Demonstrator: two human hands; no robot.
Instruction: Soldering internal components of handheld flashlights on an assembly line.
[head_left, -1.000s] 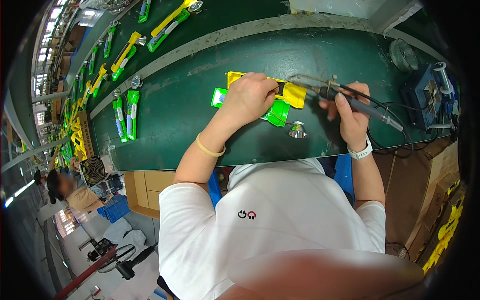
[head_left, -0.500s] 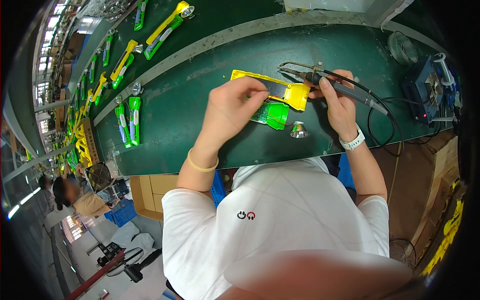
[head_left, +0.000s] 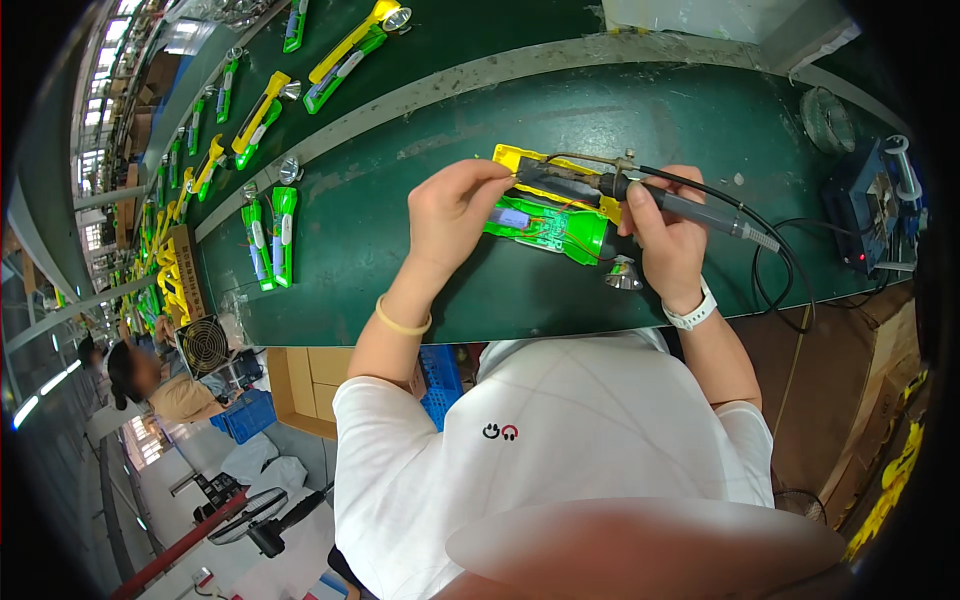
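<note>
My right hand [head_left: 668, 238] grips a soldering iron [head_left: 690, 208] with a thin metal feed tube, its tip pointing left over the yellow flashlight shell half [head_left: 509, 154]. At that shell's left end my left hand [head_left: 445, 212] has thumb and index finger pinched together, close to the iron's tip; what they hold is too small to make out. Just nearer to me lies a green shell half [head_left: 588, 246] with a blue battery [head_left: 511, 217], a green circuit board [head_left: 552, 230] and red wires. A silver reflector [head_left: 623, 274] rests on the table below its right end.
A blue soldering station [head_left: 848, 225] with a solder spool [head_left: 903, 168] stands at the right, its black cable [head_left: 757, 262] looping across the table. Beyond a grey rail [head_left: 450, 82] lie several yellow and green flashlights [head_left: 345, 65]. Two green halves [head_left: 284, 235] lie at the left.
The iron's tip has moved left and down over the yellow shell. My left hand has shifted to the shell's left end, uncovering the battery and board in the green half.
</note>
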